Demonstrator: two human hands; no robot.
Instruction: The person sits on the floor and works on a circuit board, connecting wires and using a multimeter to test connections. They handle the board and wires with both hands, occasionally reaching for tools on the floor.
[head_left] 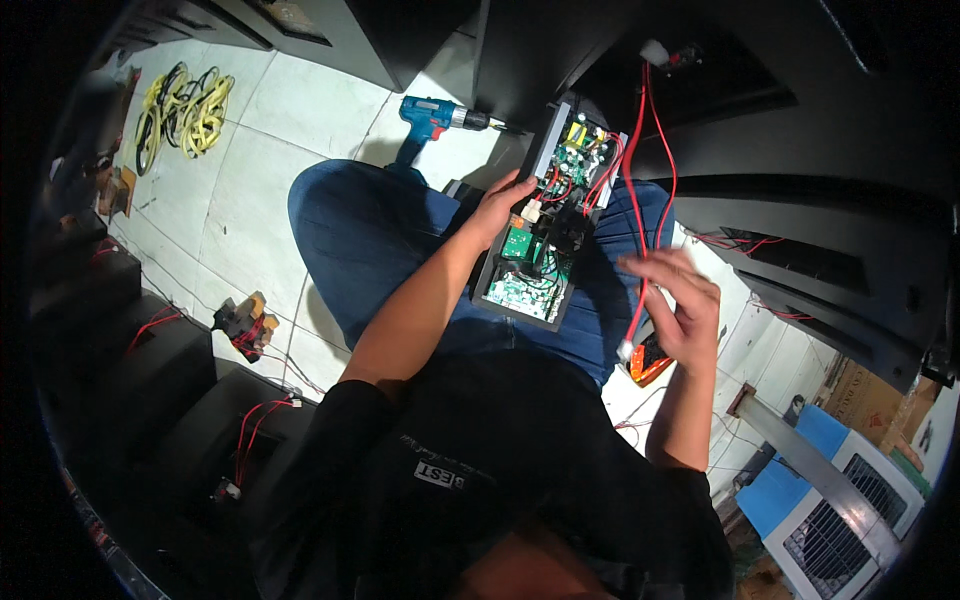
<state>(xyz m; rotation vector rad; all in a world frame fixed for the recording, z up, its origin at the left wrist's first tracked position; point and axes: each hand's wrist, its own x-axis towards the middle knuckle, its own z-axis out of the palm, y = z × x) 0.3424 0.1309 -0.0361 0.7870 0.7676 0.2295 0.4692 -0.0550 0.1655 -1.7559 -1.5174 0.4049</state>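
A flat black panel carrying green circuit boards and wiring [517, 244] rests across my lap, tilted, with its boards facing up. My left hand [497, 212] is closed on its left edge. Beside the panel, my right hand [684, 303], slightly blurred, has its fingers and thumb around a red cable [634, 200]. From a white fitting [654, 52] in a dark opening of the black cabinet [760, 60], this cable runs down past my fingers. Its lower end is a white connector [626, 350], hanging just below the right hand.
Beyond my left knee, a blue cordless drill [425, 125] lies on the tiled floor [270, 110]. Coiled yellow and black cable [185, 115] is at far left. Several black cabinets with red wires stand around me. A blue and white fan unit [835, 510] stands lower right.
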